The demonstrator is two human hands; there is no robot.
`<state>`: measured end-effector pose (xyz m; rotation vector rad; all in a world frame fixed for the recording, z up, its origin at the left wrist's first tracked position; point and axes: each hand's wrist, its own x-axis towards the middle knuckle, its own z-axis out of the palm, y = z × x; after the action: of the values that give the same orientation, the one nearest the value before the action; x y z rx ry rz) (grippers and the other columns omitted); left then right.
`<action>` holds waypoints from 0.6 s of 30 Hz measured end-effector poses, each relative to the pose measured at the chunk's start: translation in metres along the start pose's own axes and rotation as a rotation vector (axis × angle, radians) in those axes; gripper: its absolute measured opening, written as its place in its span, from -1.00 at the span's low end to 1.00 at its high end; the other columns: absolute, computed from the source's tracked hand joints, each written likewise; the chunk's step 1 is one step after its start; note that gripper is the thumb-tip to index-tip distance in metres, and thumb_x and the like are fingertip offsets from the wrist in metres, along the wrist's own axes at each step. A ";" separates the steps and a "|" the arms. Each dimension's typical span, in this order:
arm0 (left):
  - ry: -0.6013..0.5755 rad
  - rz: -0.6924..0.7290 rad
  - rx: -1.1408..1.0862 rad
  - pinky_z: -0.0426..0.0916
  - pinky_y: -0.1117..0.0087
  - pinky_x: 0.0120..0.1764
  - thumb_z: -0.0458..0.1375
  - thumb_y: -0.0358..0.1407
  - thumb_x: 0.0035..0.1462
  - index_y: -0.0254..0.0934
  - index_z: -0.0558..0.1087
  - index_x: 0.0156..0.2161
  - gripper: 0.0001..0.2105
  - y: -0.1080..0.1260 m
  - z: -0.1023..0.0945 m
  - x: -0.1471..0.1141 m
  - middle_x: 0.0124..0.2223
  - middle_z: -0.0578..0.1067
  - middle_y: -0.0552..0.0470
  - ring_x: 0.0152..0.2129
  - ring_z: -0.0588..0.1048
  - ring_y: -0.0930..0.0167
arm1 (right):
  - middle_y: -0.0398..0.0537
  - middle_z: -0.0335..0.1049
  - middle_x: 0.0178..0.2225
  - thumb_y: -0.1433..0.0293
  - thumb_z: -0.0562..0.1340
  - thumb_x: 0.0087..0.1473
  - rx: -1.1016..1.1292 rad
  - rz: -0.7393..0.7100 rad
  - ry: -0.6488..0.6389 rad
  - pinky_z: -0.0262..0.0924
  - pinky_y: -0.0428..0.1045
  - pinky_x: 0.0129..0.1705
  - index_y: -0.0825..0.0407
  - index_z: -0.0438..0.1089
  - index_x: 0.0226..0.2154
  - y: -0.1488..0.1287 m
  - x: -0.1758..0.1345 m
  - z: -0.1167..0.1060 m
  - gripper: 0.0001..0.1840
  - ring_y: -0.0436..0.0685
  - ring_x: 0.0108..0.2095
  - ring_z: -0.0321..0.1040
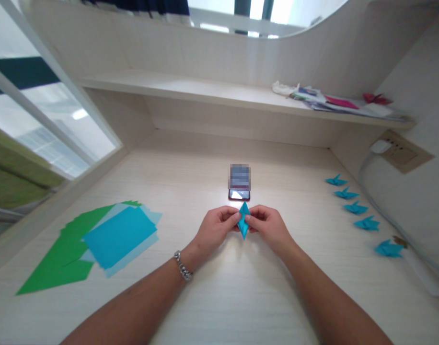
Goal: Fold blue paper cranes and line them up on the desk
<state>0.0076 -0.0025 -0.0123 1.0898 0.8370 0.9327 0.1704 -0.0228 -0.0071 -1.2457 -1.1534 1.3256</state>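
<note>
Between my two hands is a piece of blue folded paper [244, 221], a narrow diamond standing on its point, held above the desk. My left hand [221, 221] pinches its left side, thumb in front. From the right, my right hand [265, 221] pinches the other side, its thumb pressed on the paper's face. The fingers behind the paper are partly hidden. Just beyond my hands lies a phone [239, 195] with a blurred screen. Several blue paper cranes [355, 207] stand in a row along the right side of the desk.
At left lie fanned blue paper sheets [121, 235] over green paper sheets [57, 268]. A grey cable [388, 215] runs down the right side from a plugged-in charger [380, 146]. Above the desk's back, a shelf [190, 91] carries papers [313, 98].
</note>
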 end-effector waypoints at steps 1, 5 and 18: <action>0.000 0.001 0.001 0.46 0.32 -0.27 0.27 -0.27 0.04 -0.39 0.51 -0.29 -0.81 0.000 0.000 0.000 -0.36 0.56 -0.07 -0.44 0.53 0.39 | -0.11 0.46 -0.50 0.30 0.35 -0.14 0.001 0.000 -0.001 0.29 -0.08 -0.47 0.08 0.46 -0.42 0.000 0.000 0.000 -0.79 0.02 -0.51 0.37; -0.024 -0.003 -0.003 0.46 0.28 -0.22 0.23 -0.27 0.08 -0.40 0.54 -0.22 -0.78 -0.001 0.000 -0.001 -0.30 0.58 -0.11 -0.42 0.53 0.38 | -0.10 0.45 -0.49 0.31 0.35 -0.16 -0.041 -0.010 -0.003 0.30 -0.06 -0.47 0.09 0.45 -0.42 0.001 0.000 0.000 -0.79 0.04 -0.49 0.37; -0.228 0.035 0.046 0.37 0.28 -0.08 0.17 -0.31 0.15 -0.34 0.52 -0.05 -0.73 0.002 -0.005 -0.002 -0.17 0.58 -0.12 -0.27 0.52 0.37 | -0.20 0.31 -0.59 0.40 0.32 -0.20 -0.330 -0.128 0.113 0.08 -0.11 -0.53 0.07 0.38 -0.52 -0.001 0.000 -0.002 -0.88 -0.02 -0.57 0.17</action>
<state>0.0023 -0.0026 -0.0116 1.2288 0.6565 0.8038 0.1722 -0.0229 -0.0064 -1.4359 -1.3842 0.9833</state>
